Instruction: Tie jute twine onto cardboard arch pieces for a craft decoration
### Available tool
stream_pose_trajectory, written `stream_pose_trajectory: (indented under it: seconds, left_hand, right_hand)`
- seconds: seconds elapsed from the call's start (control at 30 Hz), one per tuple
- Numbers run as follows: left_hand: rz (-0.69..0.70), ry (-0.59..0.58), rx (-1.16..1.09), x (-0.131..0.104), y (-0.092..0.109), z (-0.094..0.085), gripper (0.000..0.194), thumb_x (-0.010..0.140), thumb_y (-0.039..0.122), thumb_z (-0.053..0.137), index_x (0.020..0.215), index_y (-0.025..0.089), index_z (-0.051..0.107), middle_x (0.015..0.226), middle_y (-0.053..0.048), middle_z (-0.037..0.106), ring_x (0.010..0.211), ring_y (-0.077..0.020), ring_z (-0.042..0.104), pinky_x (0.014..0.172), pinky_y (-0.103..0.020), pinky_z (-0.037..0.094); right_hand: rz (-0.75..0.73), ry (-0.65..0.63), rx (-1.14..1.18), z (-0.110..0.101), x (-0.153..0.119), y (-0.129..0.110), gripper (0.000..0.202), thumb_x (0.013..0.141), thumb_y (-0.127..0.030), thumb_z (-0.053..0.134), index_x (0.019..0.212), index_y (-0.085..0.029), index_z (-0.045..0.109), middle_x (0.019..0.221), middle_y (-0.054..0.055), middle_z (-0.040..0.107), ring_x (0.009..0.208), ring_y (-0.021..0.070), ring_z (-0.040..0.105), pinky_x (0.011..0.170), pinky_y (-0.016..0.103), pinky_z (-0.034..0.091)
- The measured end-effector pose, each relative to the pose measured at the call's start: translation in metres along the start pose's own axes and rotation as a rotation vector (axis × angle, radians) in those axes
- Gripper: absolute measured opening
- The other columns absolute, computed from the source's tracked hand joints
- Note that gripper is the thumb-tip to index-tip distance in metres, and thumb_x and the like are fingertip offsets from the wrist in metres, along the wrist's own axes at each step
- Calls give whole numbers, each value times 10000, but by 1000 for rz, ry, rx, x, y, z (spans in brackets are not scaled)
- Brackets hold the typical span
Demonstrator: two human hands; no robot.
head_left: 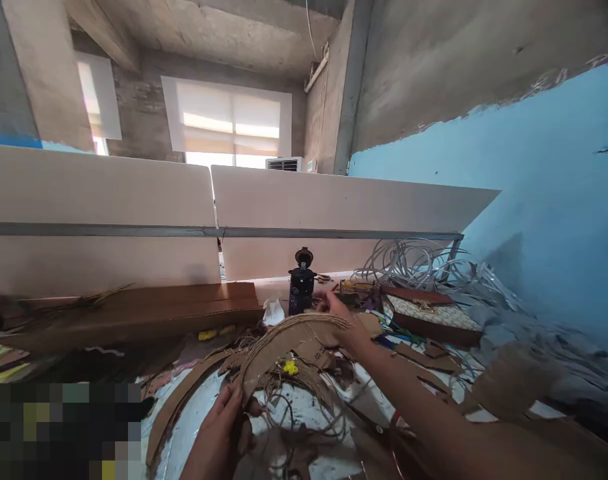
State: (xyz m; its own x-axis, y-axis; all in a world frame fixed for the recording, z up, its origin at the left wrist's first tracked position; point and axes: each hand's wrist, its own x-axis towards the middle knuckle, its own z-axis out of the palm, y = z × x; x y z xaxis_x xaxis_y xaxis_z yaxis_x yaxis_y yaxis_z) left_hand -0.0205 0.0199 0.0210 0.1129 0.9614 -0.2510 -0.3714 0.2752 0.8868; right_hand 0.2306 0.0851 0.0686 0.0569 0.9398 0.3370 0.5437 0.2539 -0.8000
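Note:
My left hand is closed around the lower left end of a curved cardboard strip with rows of twine along its outer edge. The strip arches up to the right and passes behind my right wrist. My right hand is at the strip's far right end, beside a black bottle with its lid flipped up. Its fingers look bent together; what they hold, if anything, is hard to make out. A small yellow flower-shaped piece shows below the arch, among loose loops of twine.
A long cardboard box lies at the back left before white panels. At right are a patterned box, coiled pale tubing and grey plastic sheeting. Scissors and cardboard scraps lie near my right forearm.

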Motion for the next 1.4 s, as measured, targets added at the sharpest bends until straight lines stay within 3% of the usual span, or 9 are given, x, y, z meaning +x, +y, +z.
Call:
stream_pose_trajectory:
  seconds: [0.17,0.3,0.4,0.47,0.63,0.73,0.93,1.17,1.4]
  left_hand:
    - [109,2,65,13,0,-12,488,606,649,812,711,213,620,699,-8,636,545,-127,506,492,-221,399]
    - [154,15,92,19,5,-22,429,624,587,824,684,210,627,696,-43,648,508,-144,509,461,-248,383]
    - [152,49,79,18,7,-24,406,654,579,802,727,212,644,748,-49,672,486,-129,480,455,-247,371]
    - [154,80,49,16,6,-22,400,682,581,775,763,209,652,769,-36,677,480,-113,453,468,-241,374]
    - [180,96,-5,15,1,-16,398,664,522,805,807,197,625,717,13,657,456,-73,414,466,-201,327]
    - [167,81,-12,16,-1,-15,440,650,537,808,828,194,598,728,18,675,442,-60,409,481,-200,344]
    - [172,71,-28,12,2,-14,468,628,524,823,837,196,564,715,30,674,434,-59,419,493,-209,367]
    - [163,26,-21,3,12,-8,454,634,513,823,797,196,542,691,33,663,434,-59,431,495,-213,382]
    - [97,-5,-12,8,1,-8,429,677,505,814,852,194,575,815,11,676,498,-73,533,518,-214,434]
  right_hand:
    - [106,241,79,-18,87,3,645,679,-377,732,1259,-191,517,966,55,631,850,229,606,718,317,471]
    - [140,352,118,-15,106,0,624,657,-299,681,1242,-196,491,1003,66,627,857,229,602,712,322,473]
    - [122,377,139,-10,79,1,541,681,-305,615,1200,-184,517,999,64,631,863,227,597,712,318,474]
    - [113,302,147,-7,46,1,452,672,-306,624,1105,-183,584,941,50,652,842,225,604,717,313,475]
    - [31,-233,-21,-9,-40,3,168,720,-257,640,843,-184,727,910,64,712,885,241,644,777,321,465]
    - [-37,-339,-169,-6,-66,6,165,741,-193,634,841,-188,766,933,66,725,934,238,644,826,312,451]
    - [-23,-369,-331,19,-88,10,175,777,-199,661,896,-180,789,924,74,727,905,226,648,768,283,429]
    - [-70,-374,-418,43,-88,7,129,719,-118,647,769,-172,752,880,76,725,848,226,640,712,281,404]
    - [-51,-310,-125,40,-87,-3,116,767,-124,613,801,-184,707,849,30,710,837,195,632,739,268,410]
